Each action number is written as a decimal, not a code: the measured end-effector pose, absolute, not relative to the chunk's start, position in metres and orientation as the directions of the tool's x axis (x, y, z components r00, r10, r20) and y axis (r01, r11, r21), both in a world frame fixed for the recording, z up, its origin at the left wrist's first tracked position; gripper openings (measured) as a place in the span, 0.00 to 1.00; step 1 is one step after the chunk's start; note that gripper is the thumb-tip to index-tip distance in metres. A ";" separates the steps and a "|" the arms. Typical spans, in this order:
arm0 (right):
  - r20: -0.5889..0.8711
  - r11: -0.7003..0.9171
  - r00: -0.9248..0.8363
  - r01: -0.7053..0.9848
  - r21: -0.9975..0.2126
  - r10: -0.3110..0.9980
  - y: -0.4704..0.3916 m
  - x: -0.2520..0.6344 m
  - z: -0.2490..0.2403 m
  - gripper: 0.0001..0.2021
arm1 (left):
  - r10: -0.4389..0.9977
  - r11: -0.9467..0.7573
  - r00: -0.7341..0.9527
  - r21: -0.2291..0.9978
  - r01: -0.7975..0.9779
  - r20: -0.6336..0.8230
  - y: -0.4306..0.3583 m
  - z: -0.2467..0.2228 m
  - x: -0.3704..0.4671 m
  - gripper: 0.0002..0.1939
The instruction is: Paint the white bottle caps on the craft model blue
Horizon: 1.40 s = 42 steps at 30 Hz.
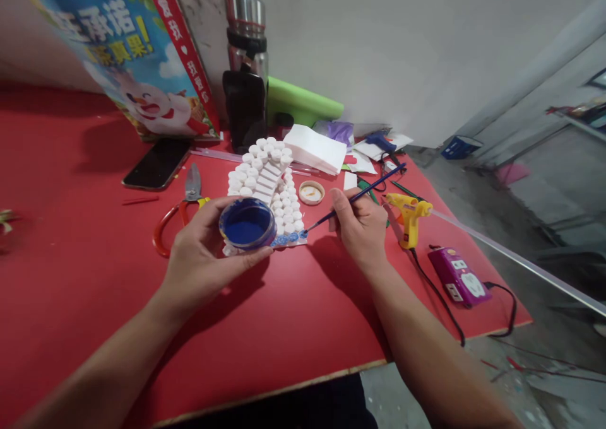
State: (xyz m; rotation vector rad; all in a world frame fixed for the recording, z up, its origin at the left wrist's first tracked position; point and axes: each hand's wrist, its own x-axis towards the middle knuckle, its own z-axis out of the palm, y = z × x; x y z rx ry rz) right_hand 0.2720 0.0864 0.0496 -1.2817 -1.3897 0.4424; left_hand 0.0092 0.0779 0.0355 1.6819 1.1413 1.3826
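My left hand is closed round a small round jar of dark blue paint, held tilted so its inside shows. Between thumb and fingers, my right hand grips a thin blue paintbrush. The brush tip touches the front right corner of a white model made of round pebble-like pieces with a strip of steps. Along its front edge, several pieces are blue. The jar hides part of the model's front left. Behind the model lies a round lid.
Red-handled scissors and a phone lie left on the red table. A steel flask and a printed box stand behind. A yellow glue gun and a corded purple power block are at right, near the table's edge.
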 end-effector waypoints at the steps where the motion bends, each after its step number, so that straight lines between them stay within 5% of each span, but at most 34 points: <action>1: 0.467 0.343 0.231 0.427 -0.837 0.853 0.086 0.271 0.050 0.31 | 0.918 -0.394 0.055 0.895 0.209 0.392 0.078 0.035 0.009 0.34; 36: 0.507 0.385 0.242 0.412 -0.826 0.828 0.087 0.275 0.047 0.29 | 0.950 -0.313 0.046 0.931 0.189 0.310 0.075 0.036 0.010 0.34; 42: 0.503 0.395 0.216 0.398 -0.828 0.837 0.088 0.273 0.046 0.28 | 0.913 -0.407 0.054 0.892 0.197 0.404 0.079 0.032 0.008 0.34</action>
